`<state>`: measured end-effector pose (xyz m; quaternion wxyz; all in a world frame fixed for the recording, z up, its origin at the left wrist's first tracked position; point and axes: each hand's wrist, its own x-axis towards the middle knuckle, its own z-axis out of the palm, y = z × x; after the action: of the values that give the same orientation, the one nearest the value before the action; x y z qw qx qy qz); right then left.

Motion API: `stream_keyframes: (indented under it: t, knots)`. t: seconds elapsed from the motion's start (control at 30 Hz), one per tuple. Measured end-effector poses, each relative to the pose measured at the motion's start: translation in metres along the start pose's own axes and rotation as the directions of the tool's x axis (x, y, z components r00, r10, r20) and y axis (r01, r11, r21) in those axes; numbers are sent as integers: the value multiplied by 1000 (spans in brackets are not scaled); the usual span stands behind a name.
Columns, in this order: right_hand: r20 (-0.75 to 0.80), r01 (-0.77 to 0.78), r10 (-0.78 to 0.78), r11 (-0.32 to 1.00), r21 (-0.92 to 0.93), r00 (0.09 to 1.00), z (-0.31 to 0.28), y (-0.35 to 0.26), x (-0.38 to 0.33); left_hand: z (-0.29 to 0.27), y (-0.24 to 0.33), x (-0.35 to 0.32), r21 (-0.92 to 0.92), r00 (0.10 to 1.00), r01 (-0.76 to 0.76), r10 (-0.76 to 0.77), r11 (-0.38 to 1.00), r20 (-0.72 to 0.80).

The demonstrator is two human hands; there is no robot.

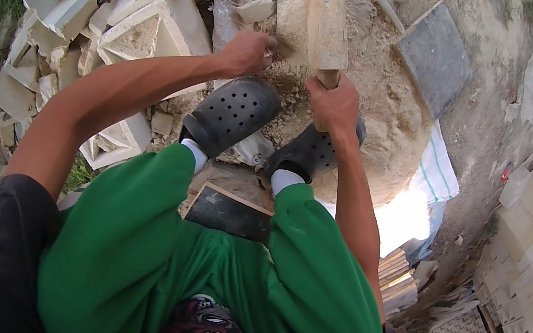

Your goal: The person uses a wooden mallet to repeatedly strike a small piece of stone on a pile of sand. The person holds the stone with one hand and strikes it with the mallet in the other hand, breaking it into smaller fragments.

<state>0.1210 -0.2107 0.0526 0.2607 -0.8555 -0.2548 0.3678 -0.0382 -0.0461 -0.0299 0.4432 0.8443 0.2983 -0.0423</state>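
Note:
My right hand (pixel 334 106) is wrapped round the short handle of a wooden mallet (pixel 327 24), whose long, flat-faced head points away from me, dusted with pale powder. The mallet head is over a dusty, pale block or slab (pixel 291 17), partly hidden behind it. To the left, my left hand (pixel 249 54) is closed, fingers curled in, just beyond the left clog. Whatever its fingers hold, if anything, cannot be made out. Pale crumbs and powder (pixel 387 127) lie under and around both hands.
Broken white moulded pieces (pixel 153 39) are heaped at the left. A grey square slab (pixel 435 57) lies at the far right, near a white woven sheet (pixel 439 165). My grey clogs (pixel 236 115) stand amid the rubble. A dark board (pixel 229 213) lies between my knees.

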Motion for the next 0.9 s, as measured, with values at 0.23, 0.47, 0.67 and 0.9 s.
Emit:
stream_keyframes:
  t: [0.23, 0.47, 0.67, 0.9]
  knots:
    - [-112, 129, -123, 990, 56, 986, -18, -19, -12, 7, 6, -13, 141, 991, -130, 135, 981, -24]
    - [20, -42, 42, 999, -32, 999, -15, -15, 8, 11, -1, 2, 180, 972, -208, 184, 961, 144]
    - [-158, 127, -133, 991, -45, 979, -26, -12, 3, 6, 0, -1, 114, 986, -128, 113, 985, 125]
    - [46, -89, 87, 995, 55, 995, -18, -3, 20, -3, -1, -2, 20, 995, -16, 14, 1000, 99]
